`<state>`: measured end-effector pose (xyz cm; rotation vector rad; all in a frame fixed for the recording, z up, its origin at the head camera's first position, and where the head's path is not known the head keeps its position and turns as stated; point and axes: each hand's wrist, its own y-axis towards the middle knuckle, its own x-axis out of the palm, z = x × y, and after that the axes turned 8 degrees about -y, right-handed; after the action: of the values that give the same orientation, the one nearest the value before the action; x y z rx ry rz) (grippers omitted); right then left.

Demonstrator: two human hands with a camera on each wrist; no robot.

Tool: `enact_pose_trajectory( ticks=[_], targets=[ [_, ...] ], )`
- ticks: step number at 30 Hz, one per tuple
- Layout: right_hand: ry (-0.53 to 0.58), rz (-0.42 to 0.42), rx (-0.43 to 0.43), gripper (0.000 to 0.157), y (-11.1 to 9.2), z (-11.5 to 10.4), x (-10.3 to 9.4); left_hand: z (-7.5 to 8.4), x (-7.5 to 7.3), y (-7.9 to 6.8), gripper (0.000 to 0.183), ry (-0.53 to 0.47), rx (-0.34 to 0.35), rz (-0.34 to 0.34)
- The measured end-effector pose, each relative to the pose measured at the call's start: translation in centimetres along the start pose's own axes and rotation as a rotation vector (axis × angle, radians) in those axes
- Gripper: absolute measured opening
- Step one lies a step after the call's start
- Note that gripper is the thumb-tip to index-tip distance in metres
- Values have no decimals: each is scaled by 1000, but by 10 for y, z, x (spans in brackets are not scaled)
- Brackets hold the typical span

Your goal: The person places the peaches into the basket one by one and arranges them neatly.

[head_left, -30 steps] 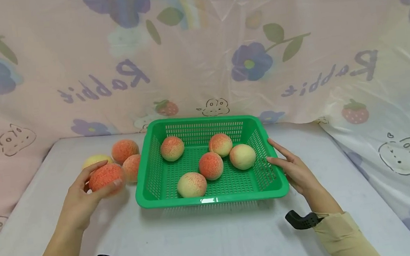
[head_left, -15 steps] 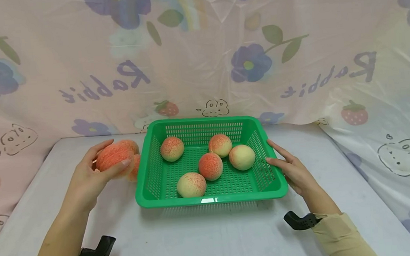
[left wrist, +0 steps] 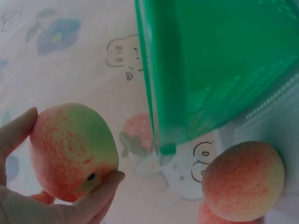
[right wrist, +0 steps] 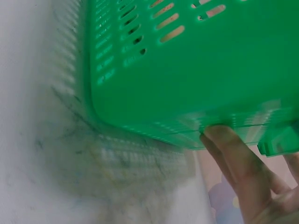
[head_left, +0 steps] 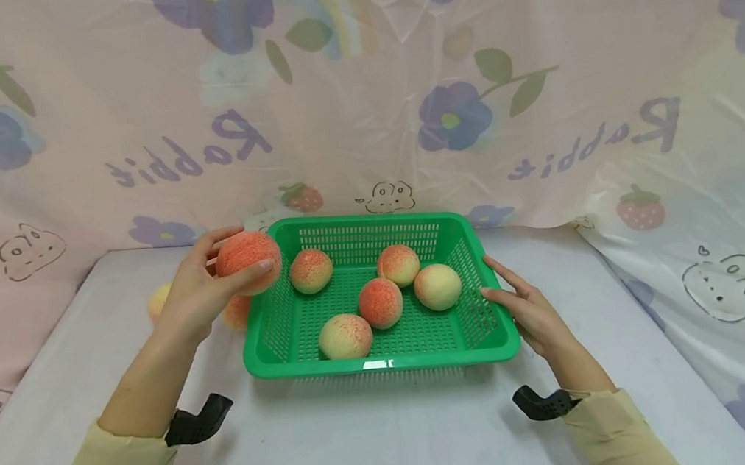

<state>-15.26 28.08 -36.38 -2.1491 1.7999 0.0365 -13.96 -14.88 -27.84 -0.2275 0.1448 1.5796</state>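
My left hand [head_left: 195, 296] grips a reddish peach [head_left: 250, 262] between thumb and fingers. It holds the fruit in the air, over the left rim of a green plastic basket [head_left: 377, 364]. In the left wrist view this peach [left wrist: 72, 149] shows a greenish side and a small dark spot. Several peaches lie inside the basket, among them a red one [head_left: 381, 303] and a pale one [head_left: 438, 287]. At the basket's right side my right hand [head_left: 538, 318] holds the rim, thumb over it. The right wrist view shows its fingers [right wrist: 233, 154] against the outer wall.
Left of the basket, partly hidden by my left hand, a yellowish peach [head_left: 157, 301] and an orange peach [head_left: 236, 313] lie on the white tabletop [head_left: 377, 439]. A printed curtain [head_left: 349, 116] hangs behind the table.
My left hand has carried the peach rightward and up, from beside the loose peaches to the basket's left rim. The right hand keeps its place on the basket.
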Motion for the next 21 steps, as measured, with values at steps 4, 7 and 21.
enact_pose_trajectory(
  ticks=[4,7,21],
  targets=[
    [1,3,5,71,-1,-1,0,6,7,7,80,18,6,-35],
    [3,-1,9,71,-1,-2,-1,11,12,12,80,24,7,-48],
    [17,-3,12,71,1,-2,-1,25,43,46,80,72,-85,-108]
  ],
)
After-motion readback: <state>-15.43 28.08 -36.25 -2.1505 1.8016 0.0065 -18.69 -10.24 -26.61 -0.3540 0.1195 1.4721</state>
